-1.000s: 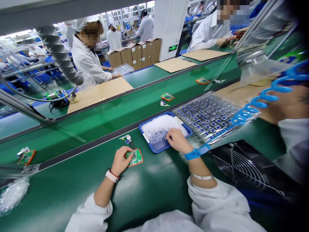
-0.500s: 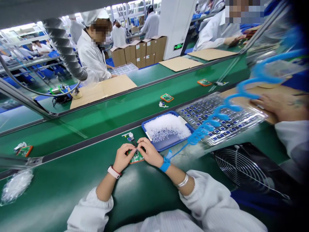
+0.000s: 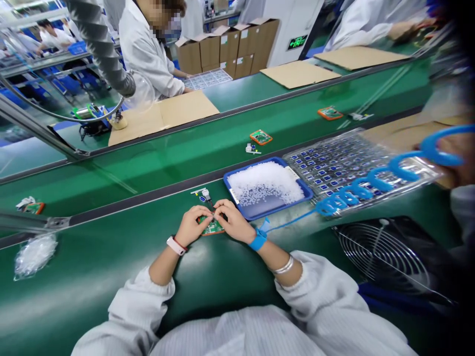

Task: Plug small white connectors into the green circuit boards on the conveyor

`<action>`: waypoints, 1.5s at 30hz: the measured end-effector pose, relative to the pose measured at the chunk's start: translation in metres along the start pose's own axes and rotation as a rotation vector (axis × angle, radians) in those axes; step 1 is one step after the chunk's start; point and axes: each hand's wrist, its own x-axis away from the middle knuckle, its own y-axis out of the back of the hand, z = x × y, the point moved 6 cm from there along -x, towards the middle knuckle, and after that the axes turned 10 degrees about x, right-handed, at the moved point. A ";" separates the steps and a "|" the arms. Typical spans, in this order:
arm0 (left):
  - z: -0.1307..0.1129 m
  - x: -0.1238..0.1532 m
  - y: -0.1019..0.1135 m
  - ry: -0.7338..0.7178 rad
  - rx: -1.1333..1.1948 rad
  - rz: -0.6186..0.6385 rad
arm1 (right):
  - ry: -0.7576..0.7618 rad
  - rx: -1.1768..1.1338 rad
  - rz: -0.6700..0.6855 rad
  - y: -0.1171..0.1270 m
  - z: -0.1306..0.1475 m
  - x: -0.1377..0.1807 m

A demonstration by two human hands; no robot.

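Note:
A green circuit board [image 3: 213, 228] with an orange edge lies on the green bench under my fingertips. My left hand [image 3: 191, 226] is closed at its left side, thumb and fingers pinched over the board. From the right, my right hand [image 3: 235, 225] pinches at the dark cable [image 3: 210, 203], its thumb and finger meeting the left fingertips. This cable runs up to a small white part with a blue piece [image 3: 204, 195] just beyond the hands. The cable's near end is hidden by my fingers. A blue strap [image 3: 258, 241] with a coiled cord circles my right wrist.
A blue tray [image 3: 256, 215] of white pellets stands right of my hands, beside a clear tray of blue-and-dark parts [image 3: 334, 173]. A fan with a wire guard [image 3: 382, 252] is at right. More boards [image 3: 261, 137] lie on the belt. A clear plastic bag [image 3: 36, 256] lies left.
The view has shifted, so the tray and boards sit a little differently in the picture. Both hands stay pinched together over the circuit board. The neighbouring person's hand at right has moved toward the edge.

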 end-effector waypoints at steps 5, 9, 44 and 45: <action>0.003 -0.003 0.000 0.036 -0.053 -0.017 | -0.009 0.004 0.010 -0.005 -0.001 -0.002; 0.005 -0.008 0.000 0.087 -0.098 0.001 | -0.055 0.010 -0.018 -0.007 -0.004 -0.005; 0.010 -0.062 0.093 0.152 0.079 -0.359 | -0.163 0.086 -0.459 0.098 -0.020 -0.002; 0.012 -0.072 0.109 0.117 -0.032 -0.475 | -0.165 0.097 -0.463 0.100 -0.021 -0.002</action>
